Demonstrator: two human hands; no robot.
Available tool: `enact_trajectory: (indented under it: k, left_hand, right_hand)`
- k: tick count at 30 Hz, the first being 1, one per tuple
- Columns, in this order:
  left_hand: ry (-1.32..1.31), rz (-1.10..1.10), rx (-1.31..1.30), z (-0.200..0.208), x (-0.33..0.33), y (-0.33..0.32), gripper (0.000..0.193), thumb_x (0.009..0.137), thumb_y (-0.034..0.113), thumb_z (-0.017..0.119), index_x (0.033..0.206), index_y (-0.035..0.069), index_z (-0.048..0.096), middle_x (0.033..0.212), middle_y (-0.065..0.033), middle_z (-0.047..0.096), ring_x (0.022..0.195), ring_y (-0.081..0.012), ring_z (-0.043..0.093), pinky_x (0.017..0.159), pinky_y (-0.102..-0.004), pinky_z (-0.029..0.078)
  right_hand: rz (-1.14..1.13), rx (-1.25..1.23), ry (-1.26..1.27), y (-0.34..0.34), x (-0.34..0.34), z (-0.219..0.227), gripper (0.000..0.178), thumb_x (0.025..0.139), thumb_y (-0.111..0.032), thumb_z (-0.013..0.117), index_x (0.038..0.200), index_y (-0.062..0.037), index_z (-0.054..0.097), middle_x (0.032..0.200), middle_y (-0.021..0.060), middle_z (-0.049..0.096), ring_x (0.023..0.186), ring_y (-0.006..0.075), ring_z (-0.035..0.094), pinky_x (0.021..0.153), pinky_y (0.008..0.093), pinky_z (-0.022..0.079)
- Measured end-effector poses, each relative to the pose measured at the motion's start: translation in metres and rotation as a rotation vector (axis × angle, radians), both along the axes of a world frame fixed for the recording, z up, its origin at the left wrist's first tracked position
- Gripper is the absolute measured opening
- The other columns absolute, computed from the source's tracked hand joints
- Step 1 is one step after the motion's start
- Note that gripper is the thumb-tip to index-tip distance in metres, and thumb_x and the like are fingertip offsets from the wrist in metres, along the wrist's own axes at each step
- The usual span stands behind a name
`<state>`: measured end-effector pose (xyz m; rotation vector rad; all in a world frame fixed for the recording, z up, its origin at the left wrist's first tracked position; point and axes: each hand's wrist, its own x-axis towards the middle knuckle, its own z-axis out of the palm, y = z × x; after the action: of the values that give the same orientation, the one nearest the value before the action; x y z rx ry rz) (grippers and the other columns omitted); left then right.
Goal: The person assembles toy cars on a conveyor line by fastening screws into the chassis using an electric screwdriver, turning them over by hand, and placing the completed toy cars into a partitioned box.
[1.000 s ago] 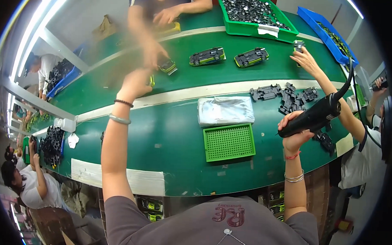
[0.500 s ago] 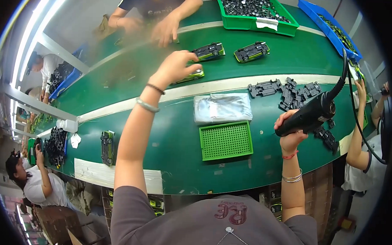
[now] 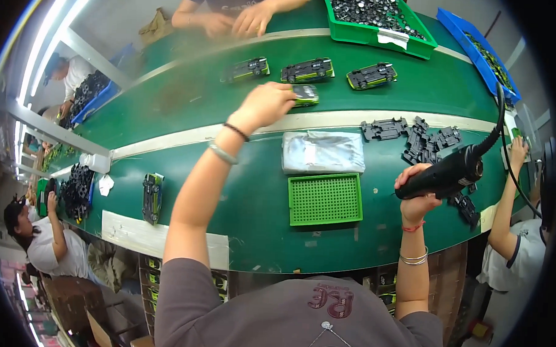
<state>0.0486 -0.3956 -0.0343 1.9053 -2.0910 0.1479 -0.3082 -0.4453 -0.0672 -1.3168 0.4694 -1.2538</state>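
The left hand (image 3: pixel 265 104) closes on a green toy car (image 3: pixel 305 95) at its fingertips on the belt (image 3: pixel 228 190), while the right hand (image 3: pixel 417 193) grips a black power screwdriver (image 3: pixel 446 173) above the black chassis pile (image 3: pixel 423 139).

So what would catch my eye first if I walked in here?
Probably the long green conveyor table, where the left hand reaches out and grips a small green toy car. The right hand holds a black power screwdriver on a cable, above a green grid tray.
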Motion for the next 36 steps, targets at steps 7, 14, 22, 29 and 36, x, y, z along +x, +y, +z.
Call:
enact_trajectory:
  k: [7, 14, 22, 29, 36]
  left_hand:
    - [0.164, 0.325, -0.083, 0.014, 0.090, 0.096, 0.025, 0.084, 0.020, 0.054, 0.102, 0.004, 0.058, 0.095, -0.0171, 0.061, 0.092, -0.0336, 0.056, 0.082, -0.0407, 0.045]
    - [-0.109, 0.913, 0.171, -0.006, 0.117, 0.125, 0.029, 0.083, 0.027, 0.055, 0.097, 0.002, 0.056, 0.088, -0.0202, 0.062, 0.086, -0.0352, 0.059, 0.074, -0.0432, 0.046]
    - [0.040, 0.083, -0.108, -0.003, 0.042, 0.028, 0.046, 0.074, 0.036, 0.066, 0.109, 0.006, 0.057, 0.108, -0.0146, 0.055, 0.099, -0.0321, 0.051, 0.086, -0.0397, 0.043]
    - [-0.211, 0.411, 0.129, -0.020, 0.030, 0.028, 0.058, 0.075, 0.034, 0.065, 0.126, 0.017, 0.043, 0.114, -0.0157, 0.050, 0.103, -0.0342, 0.049, 0.086, -0.0451, 0.040]
    - [0.676, 0.329, 0.029, 0.004, 0.040, 0.078, 0.045, 0.084, 0.035, 0.059, 0.118, 0.007, 0.049, 0.096, -0.0127, 0.061, 0.081, -0.0191, 0.061, 0.070, -0.0297, 0.049]
  right_hand:
    - [0.015, -0.025, 0.002, 0.001, 0.005, 0.001, 0.088, 0.059, -0.086, 0.038, 0.086, -0.0019, 0.044, 0.065, 0.0072, 0.047, 0.053, 0.0159, 0.048, 0.052, 0.0267, 0.042]
    - [0.006, -0.004, -0.011, 0.001, 0.004, 0.003, 0.089, 0.058, -0.086, 0.040, 0.086, -0.0016, 0.043, 0.066, 0.0069, 0.047, 0.054, 0.0154, 0.048, 0.053, 0.0269, 0.041]
    - [-0.004, -0.007, -0.023, 0.006, 0.003, 0.009, 0.086, 0.062, -0.084, 0.041, 0.086, -0.0020, 0.044, 0.066, 0.0067, 0.046, 0.054, 0.0152, 0.047, 0.052, 0.0256, 0.041]
    - [-0.235, -0.046, 0.520, 0.021, -0.042, 0.019, 0.046, 0.076, -0.044, 0.068, 0.085, -0.0010, 0.053, 0.059, 0.0002, 0.048, 0.050, 0.0102, 0.047, 0.047, 0.0242, 0.038]
    - [-0.735, -0.574, 1.357, 0.040, -0.042, 0.017, 0.044, 0.068, -0.043, 0.072, 0.081, -0.0033, 0.058, 0.078, 0.0053, 0.054, 0.070, 0.0232, 0.053, 0.059, 0.0340, 0.044]
